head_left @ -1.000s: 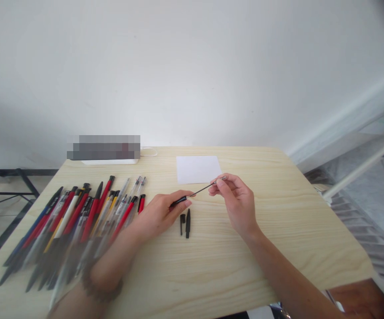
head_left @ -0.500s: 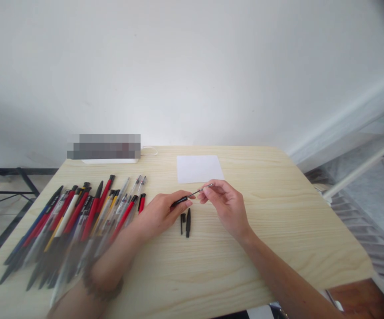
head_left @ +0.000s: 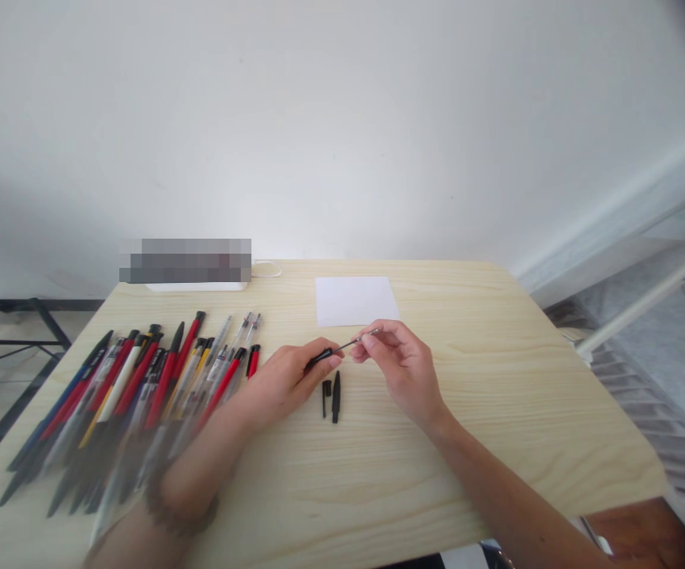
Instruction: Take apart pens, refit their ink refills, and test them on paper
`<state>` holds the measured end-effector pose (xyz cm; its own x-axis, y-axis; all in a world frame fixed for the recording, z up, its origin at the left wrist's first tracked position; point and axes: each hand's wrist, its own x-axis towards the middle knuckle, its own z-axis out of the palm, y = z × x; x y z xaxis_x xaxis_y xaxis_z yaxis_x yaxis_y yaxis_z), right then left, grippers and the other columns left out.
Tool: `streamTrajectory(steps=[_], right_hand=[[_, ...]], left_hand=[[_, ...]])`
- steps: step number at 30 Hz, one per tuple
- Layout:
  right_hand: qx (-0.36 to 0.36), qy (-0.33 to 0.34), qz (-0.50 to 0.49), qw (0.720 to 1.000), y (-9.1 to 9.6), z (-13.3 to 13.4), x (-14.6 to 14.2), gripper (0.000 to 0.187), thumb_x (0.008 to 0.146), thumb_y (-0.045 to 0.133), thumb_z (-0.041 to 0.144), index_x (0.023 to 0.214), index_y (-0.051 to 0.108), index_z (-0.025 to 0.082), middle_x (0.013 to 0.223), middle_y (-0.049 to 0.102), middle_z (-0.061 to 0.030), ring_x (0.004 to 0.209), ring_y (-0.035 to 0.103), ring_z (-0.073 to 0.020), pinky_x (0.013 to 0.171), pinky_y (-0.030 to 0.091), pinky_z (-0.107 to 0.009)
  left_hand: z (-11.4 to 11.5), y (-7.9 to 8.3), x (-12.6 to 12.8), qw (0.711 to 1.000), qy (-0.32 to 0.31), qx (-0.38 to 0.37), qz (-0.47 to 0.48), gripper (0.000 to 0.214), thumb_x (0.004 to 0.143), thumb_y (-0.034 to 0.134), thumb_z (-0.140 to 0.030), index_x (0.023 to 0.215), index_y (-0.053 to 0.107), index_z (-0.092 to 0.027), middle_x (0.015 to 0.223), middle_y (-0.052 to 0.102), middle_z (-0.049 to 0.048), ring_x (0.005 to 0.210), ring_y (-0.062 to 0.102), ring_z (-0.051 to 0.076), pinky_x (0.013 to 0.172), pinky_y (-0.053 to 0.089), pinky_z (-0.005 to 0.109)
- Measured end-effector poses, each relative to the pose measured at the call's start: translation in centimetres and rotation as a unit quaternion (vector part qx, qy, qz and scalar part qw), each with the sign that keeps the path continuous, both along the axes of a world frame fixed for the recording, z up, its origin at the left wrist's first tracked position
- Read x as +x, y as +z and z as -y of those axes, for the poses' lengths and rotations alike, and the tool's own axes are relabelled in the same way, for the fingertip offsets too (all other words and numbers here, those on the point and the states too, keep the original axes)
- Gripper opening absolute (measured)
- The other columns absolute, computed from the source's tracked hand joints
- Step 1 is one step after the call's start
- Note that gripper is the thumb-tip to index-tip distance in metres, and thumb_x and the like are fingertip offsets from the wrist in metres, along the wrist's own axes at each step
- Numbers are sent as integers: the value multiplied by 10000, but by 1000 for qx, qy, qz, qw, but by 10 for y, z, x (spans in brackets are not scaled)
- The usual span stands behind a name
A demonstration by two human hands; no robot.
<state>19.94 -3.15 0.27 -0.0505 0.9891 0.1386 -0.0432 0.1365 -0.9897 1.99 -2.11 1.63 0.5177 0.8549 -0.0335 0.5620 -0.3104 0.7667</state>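
My left hand (head_left: 287,381) is closed round a black pen barrel (head_left: 320,359), its thumb and forefinger pinching it near the front. A thin pen refill (head_left: 348,344) runs between that barrel and my right hand (head_left: 407,370), whose thumb and fingertips grip its far end. Whether the refill's other end sits inside the barrel is too small to tell. Just below the hands, a short black pen piece with a clip (head_left: 326,389) lies on the table beside a tapered black pen part (head_left: 336,397).
Many pens (head_left: 134,387) in red, black, white, yellow, blue and transparent plastic spread over the table's left side, partly behind my left forearm. A white sheet of paper (head_left: 355,301) lies beyond my hands. A blurred-out object (head_left: 193,286) with a white base stands at the back left.
Almost nothing differs. My right hand has shifted very slightly, and both hands keep the same hold on the barrel and refill.
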Motion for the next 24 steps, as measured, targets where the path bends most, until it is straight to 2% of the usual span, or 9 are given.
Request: streamTrajectory(steps=[4, 11, 18, 24], right_hand=[[4, -10, -4, 1000, 1, -1, 2, 136, 819, 570, 311, 896, 559, 200, 786, 637, -15, 678, 623, -130, 666, 533, -298], [26, -38, 35, 998, 3, 1, 2, 105, 829, 557, 278, 902, 568, 203, 752, 632, -8, 686, 624, -127, 670, 526, -277], [15, -34, 8, 999, 1, 0, 2, 105, 836, 549, 284, 900, 557, 201, 724, 630, 1, 662, 614, -124, 664, 522, -282], [17, -52, 13, 998, 1, 0, 2, 98, 833, 557, 268, 898, 562, 194, 758, 636, -6, 687, 629, -121, 676, 524, -267]], left_hand=[[1, 2, 0, 1000, -11, -12, -16, 321, 911, 329, -388, 1012, 561, -191, 607, 510, -36, 538, 447, 111, 537, 348, 215], [1, 3, -4, 999, -23, -27, 24, 298, 919, 317, -357, 1029, 537, -189, 826, 600, 12, 714, 526, 144, 668, 402, 245], [-1, 1, -3, 999, 0, -17, 31, 309, 920, 335, -375, 1037, 556, -194, 668, 549, -29, 597, 480, 118, 579, 376, 210], [-1, -3, -2, 998, -14, -11, 65, 291, 919, 367, -350, 1071, 568, -204, 966, 641, 1, 829, 571, 142, 744, 401, 215]])
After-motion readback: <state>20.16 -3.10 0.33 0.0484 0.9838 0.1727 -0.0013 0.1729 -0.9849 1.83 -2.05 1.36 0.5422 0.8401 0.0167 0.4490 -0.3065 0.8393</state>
